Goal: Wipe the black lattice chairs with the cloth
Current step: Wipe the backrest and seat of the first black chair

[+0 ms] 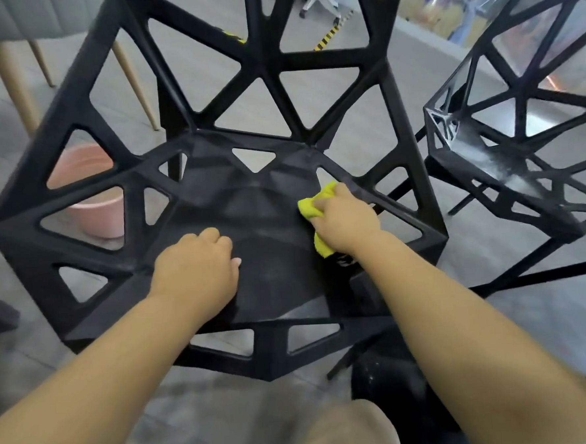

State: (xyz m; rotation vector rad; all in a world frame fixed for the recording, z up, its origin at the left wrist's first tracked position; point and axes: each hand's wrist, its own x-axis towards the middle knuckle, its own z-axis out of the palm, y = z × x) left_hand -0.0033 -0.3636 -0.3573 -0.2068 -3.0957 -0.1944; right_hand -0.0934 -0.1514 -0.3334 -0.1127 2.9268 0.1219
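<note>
Both lattice chairs are matte black with triangle cut-outs all over. The near chair (249,207) looks a bit dusty-grey across the seat and the other chair (521,163) has a pale whitish streak, so the lemon-yellow cloth (313,207) really pops against them. The floor (211,415) is grey planks, there's a salmon-pink bucket (93,208) showing through the lattice, yellow-and-black striped tape (330,36) further back, and a grey padded chair (15,19) on tan wood-coloured legs.
</note>
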